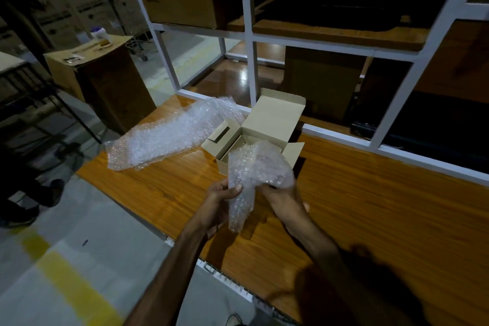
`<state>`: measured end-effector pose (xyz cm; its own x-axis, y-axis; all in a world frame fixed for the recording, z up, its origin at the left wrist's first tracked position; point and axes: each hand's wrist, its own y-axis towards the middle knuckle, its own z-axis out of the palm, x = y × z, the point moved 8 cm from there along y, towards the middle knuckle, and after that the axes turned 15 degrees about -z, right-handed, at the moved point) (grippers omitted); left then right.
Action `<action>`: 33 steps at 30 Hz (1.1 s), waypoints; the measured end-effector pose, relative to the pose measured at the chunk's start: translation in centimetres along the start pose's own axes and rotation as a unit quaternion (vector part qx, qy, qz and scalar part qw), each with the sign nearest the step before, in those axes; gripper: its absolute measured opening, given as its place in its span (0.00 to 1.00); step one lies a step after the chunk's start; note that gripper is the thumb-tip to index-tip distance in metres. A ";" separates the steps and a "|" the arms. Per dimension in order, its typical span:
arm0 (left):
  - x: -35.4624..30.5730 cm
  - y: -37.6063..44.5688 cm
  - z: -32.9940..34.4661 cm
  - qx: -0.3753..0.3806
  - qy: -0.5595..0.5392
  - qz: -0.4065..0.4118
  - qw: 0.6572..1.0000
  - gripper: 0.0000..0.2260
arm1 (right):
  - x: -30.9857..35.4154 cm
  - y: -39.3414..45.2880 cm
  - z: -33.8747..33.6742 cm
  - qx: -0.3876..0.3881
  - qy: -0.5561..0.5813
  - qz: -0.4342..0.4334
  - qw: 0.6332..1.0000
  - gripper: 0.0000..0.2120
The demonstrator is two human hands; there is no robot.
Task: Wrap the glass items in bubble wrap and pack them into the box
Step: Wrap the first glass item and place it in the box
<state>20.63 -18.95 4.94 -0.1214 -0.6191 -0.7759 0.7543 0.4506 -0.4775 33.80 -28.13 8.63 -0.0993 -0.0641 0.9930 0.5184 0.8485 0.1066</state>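
Observation:
A bundle of bubble wrap [254,169] is held up over the wooden table [370,206], just in front of a small open cardboard box [267,124]. My left hand [221,202] grips the bundle's lower left edge. My right hand [284,198] grips its right side. Whether a glass item is inside the wrap is hidden. The box's lid stands upright at the back and its side flaps are spread. A long loose sheet of bubble wrap [174,132] lies on the table to the left of the box.
A white metal frame [250,61] with cardboard boxes on its shelves rises behind the table. A large brown carton [105,82] with small items on top stands on the floor at the left. The grey floor carries yellow lines [66,280].

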 end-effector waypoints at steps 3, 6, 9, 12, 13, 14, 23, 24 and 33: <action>-0.2 -0.1 0.2 -0.025 0.024 0.008 0.999 0.23 | 1.3 0.3 0.5 -0.003 -0.043 -0.072 0.996 0.44; -0.4 -0.1 0.1 -0.029 0.038 0.022 0.999 0.18 | 1.2 0.5 0.8 -0.008 -0.099 -0.108 0.989 0.44; -0.3 -0.3 0.2 -0.042 0.048 0.008 0.998 0.18 | 1.4 1.5 0.5 -0.010 -0.131 -0.108 0.985 0.30; -0.1 -0.4 0.5 -0.038 0.060 -0.003 0.997 0.18 | 1.8 2.6 0.3 -0.008 -0.143 -0.095 0.985 0.33; -0.1 -0.5 0.5 -0.038 0.067 0.001 0.997 0.17 | 1.9 2.9 0.4 -0.002 -0.154 -0.096 0.983 0.35; -0.2 -0.7 0.7 -0.036 0.069 0.002 0.997 0.16 | 2.0 3.1 0.5 0.005 -0.166 -0.094 0.982 0.38; -0.1 -0.7 0.8 -0.033 0.093 -0.015 0.995 0.13 | 2.0 4.6 0.3 -0.010 -0.216 -0.085 0.973 0.23; -0.2 -1.0 1.2 -0.029 0.103 -0.010 0.994 0.12 | 1.8 4.7 0.3 -0.010 -0.215 -0.078 0.973 0.19; -0.7 -1.6 3.1 -0.025 0.170 0.014 0.985 0.05 | 1.9 5.2 0.0 -0.012 -0.248 -0.069 0.966 0.12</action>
<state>21.50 -21.23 7.58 -0.3158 -0.3592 -0.8782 0.7283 0.5014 -0.4670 36.33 -23.84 11.09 -0.5604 0.0876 0.8236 0.4891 0.8375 0.2437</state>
